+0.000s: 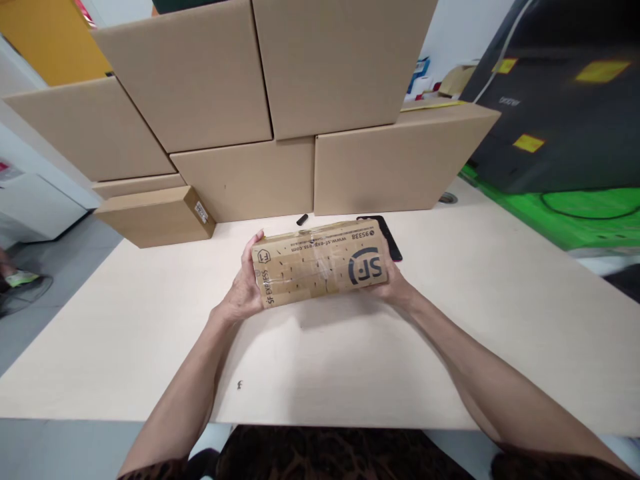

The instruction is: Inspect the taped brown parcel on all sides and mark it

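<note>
Between my two hands is a brown cardboard box (320,263) with "SF EXPRESS" print and clear tape across its face. It is held above the pale table (320,373), slightly tilted, and casts a shadow below. My left hand (245,283) grips its left end, the thumb near the upper corner. At the right end, my right hand (394,283) is closed on the box, its fingers partly hidden behind it. A black phone (390,237) lies on the table, partly covered by the box. Behind the box sits a small black object (302,219) whose kind I cannot make out.
Large plain cartons (245,180) are stacked like a wall along the back. A flatter carton (155,217) with a white label stands at the back left. To the right are a dark panel (550,100) with yellow patches and a green surface (595,217).
</note>
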{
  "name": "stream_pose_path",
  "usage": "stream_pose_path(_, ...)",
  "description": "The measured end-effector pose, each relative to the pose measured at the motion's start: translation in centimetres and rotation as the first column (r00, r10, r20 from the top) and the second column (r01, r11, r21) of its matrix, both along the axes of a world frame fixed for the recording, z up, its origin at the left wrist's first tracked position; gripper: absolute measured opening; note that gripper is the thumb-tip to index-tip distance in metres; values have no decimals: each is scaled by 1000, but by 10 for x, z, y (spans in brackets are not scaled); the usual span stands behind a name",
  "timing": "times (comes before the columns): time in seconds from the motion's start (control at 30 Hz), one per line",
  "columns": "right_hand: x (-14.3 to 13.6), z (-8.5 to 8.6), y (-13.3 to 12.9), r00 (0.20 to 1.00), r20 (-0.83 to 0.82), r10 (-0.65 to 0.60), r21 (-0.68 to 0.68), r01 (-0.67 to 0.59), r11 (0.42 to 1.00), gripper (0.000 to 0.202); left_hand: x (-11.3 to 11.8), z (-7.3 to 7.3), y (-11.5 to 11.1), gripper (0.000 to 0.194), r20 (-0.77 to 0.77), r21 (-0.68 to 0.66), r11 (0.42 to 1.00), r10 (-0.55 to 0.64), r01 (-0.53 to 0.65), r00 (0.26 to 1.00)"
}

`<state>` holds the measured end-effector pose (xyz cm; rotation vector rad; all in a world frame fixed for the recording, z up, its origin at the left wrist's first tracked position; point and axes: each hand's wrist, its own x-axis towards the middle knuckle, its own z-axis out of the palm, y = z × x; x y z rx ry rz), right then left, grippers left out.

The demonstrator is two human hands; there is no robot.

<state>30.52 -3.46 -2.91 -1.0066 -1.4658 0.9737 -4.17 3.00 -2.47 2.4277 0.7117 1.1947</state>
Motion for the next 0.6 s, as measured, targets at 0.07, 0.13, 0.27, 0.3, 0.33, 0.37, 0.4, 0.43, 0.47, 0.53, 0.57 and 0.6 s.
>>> stream_pose_path(0.07,-1,2,-3,1000,25,-11,27,10,1000,131,0,-2,3,157,-33,29,1000,9,-8,999)
stream_pose_path(0.13,0,2,-4,998,52,-39,45,37,998,130,0,-3,3,156,-54,58,998,20,-16,998)
stream_pose_path(0.27,1,-4,2,994,66,-83,31,82,996,135,3,0,1,153,-17,143,989,36,-33,999)
stream_pose_path(0.3,1,-7,4,994,59,-92,20,91,996,138,4,0,0,153,-10,164,986,33,-31,999)
stream_pose_path(0.33,1,-9,6,993,51,-106,13,106,994,140,5,1,-1,152,-8,179,984,28,-26,1000)
stream_pose_path(0.37,1,-11,8,991,45,-124,9,124,992,142,5,1,-1,152,-9,183,983,25,-23,1000)
stream_pose_path(0.4,1,-12,9,989,42,-139,8,138,990,143,6,1,-2,151,-13,176,984,25,-22,1000)
stream_pose_path(0.43,1,-12,9,989,43,-145,5,145,989,143,6,0,-2,150,-17,163,986,27,-24,999)
stream_pose_path(0.47,1,-12,8,989,45,-143,0,144,990,141,6,-1,-2,149,-19,148,989,31,-28,999)
stream_pose_path(0.53,2,-10,6,990,48,-129,-21,130,991,134,7,-5,-3,148,-13,114,993,42,-40,999)
stream_pose_path(0.57,2,-9,5,991,48,-124,-31,125,992,131,8,-6,-3,148,-5,92,995,47,-47,999)
stream_pose_path(0.6,1,-8,4,991,46,-126,-35,128,991,127,9,-7,-4,149,2,60,997,55,-55,998)
